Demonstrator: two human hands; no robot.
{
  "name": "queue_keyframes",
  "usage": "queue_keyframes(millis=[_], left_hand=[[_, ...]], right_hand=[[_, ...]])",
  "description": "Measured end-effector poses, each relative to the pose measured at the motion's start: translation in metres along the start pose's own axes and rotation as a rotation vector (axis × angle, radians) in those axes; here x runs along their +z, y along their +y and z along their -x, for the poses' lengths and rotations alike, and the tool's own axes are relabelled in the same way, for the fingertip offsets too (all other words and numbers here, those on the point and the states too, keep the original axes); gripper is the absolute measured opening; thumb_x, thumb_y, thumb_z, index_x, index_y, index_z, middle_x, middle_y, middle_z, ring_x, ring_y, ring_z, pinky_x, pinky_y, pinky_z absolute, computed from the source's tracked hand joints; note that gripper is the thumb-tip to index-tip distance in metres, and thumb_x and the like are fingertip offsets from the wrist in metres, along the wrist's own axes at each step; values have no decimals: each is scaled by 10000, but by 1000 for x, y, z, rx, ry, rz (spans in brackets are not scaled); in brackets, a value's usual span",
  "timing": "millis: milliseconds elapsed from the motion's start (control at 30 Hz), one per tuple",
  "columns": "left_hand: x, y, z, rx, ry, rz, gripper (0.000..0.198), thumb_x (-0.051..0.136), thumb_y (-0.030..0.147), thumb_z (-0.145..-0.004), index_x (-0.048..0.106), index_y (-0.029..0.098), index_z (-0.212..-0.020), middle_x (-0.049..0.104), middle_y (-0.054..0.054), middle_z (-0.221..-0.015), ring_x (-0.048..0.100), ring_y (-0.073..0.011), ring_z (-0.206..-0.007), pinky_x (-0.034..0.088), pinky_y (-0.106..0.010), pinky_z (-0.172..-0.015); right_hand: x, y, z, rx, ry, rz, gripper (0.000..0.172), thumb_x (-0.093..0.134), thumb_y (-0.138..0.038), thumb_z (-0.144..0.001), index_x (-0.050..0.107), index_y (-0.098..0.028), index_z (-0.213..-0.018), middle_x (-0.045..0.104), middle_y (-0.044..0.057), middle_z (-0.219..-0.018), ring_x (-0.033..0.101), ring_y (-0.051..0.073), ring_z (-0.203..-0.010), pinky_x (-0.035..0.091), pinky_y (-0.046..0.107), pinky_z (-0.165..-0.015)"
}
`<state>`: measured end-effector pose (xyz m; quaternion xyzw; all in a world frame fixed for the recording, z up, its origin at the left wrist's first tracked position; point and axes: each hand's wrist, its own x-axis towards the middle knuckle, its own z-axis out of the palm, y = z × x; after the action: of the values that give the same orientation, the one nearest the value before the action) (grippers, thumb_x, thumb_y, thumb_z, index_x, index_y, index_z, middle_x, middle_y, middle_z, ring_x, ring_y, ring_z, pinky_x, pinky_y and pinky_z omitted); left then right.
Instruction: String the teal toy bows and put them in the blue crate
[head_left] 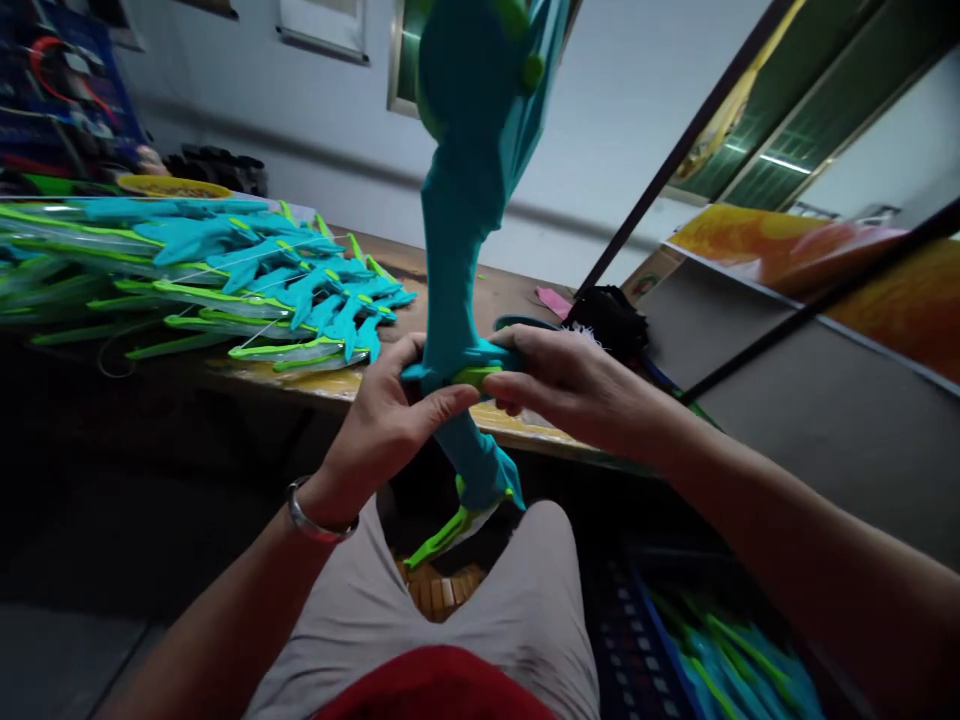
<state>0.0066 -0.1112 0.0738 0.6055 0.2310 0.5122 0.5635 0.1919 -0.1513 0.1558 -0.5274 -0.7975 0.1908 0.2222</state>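
Note:
A teal plastic toy bow (452, 250) with lime-green parts stands upright in front of me, its top running out of view. My left hand (390, 410) wraps the left side of its middle, thumb lying across the front just under a lime-green insert (477, 377). From the right, my right hand (562, 380) pinches a part that juts out beside that insert; its fingertips are partly hidden. Below both hands the lower limb hangs between my knees, ending in a lime-green tip (439, 540).
Many similar toy bows with thin strings lie piled on the workbench (510, 295) at left, near a yellow bowl (176, 187). A black bundle (611, 318) and pink scrap (553, 300) are at right. Below right, a blue crate (664, 640) holds teal-and-green pieces. Dark poles slant across the right.

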Motion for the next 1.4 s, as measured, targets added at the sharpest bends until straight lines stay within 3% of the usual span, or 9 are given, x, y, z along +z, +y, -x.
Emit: queue_keyframes(millis=[133, 467, 667, 833, 967, 1067, 1167, 1300, 1400], left_hand=[[14, -5, -12, -3, -137, -14, 296, 777, 308, -793, 701, 153, -1033, 698, -15, -895, 634, -174, -776, 508, -250, -680], [62, -57, -32, 68, -85, -128, 193, 703, 274, -830, 675, 157, -981, 690, -27, -878, 622, -198, -796, 492, -288, -713], [71, -85, -34, -101, -385, -160, 172, 687, 253, -867, 670, 184, -1024, 696, -19, -948, 608, -202, -874, 462, -295, -791], [74, -88, -27, -334, -579, 114, 297, 770, 298, -806, 633, 202, -1052, 686, -16, -1034, 605, -206, -909, 476, -288, -786], [83, -86, -17, -369, -570, 129, 210, 759, 327, -816, 642, 208, -944, 664, 15, -859, 594, -181, -797, 477, -270, -723], [89, -86, -9, -420, -497, 136, 290, 790, 330, -778, 644, 215, -1001, 693, 14, -830, 627, -191, -766, 494, -275, -698], [93, -88, -3, -472, -429, 188, 384, 807, 323, -755, 630, 216, -1078, 737, -8, -895, 666, -218, -833, 518, -296, -756], [97, -89, -1, -466, -448, 227, 314, 743, 252, -795, 658, 196, -1093, 755, -36, -990, 666, -236, -954, 509, -315, -867], [102, -88, -4, -473, -442, 240, 246, 720, 220, -796, 664, 188, -1033, 750, -27, -938, 664, -232, -951, 501, -309, -868]], right_hand=[[-13, 2, 18, 6, 121, 234, 204, 623, -377, -927, 645, -174, -925, 567, -13, -683, 460, 124, -575, 310, 266, -551], [-6, 51, 38, 201, 236, 170, 83, 612, -278, -872, 615, -202, -902, 566, -23, -682, 517, 142, -624, 341, 265, -576], [23, 78, 76, 437, 322, -235, 225, 629, -266, -867, 647, -181, -1074, 687, 21, -900, 623, 181, -795, 499, 288, -721], [47, 61, 103, 631, 500, -481, 291, 668, -291, -880, 643, -205, -1157, 709, 36, -1021, 661, 199, -911, 536, 301, -783], [55, 52, 113, 662, 580, -693, 291, 709, -300, -865, 644, -219, -1137, 702, 9, -963, 655, 167, -865, 531, 276, -774], [56, 56, 118, 695, 565, -769, 323, 726, -349, -857, 633, -199, -1128, 693, 14, -929, 646, 162, -822, 532, 281, -757], [53, 62, 122, 735, 499, -679, 338, 695, -457, -878, 632, -164, -1036, 658, 11, -812, 605, 151, -708, 499, 269, -655], [49, 70, 127, 731, 455, -531, 399, 638, -555, -900, 609, -159, -940, 600, -11, -674, 571, 148, -623, 453, 262, -590], [46, 76, 128, 727, 450, -463, 435, 609, -591, -905, 609, -157, -943, 603, -7, -649, 565, 149, -598, 431, 257, -563]])
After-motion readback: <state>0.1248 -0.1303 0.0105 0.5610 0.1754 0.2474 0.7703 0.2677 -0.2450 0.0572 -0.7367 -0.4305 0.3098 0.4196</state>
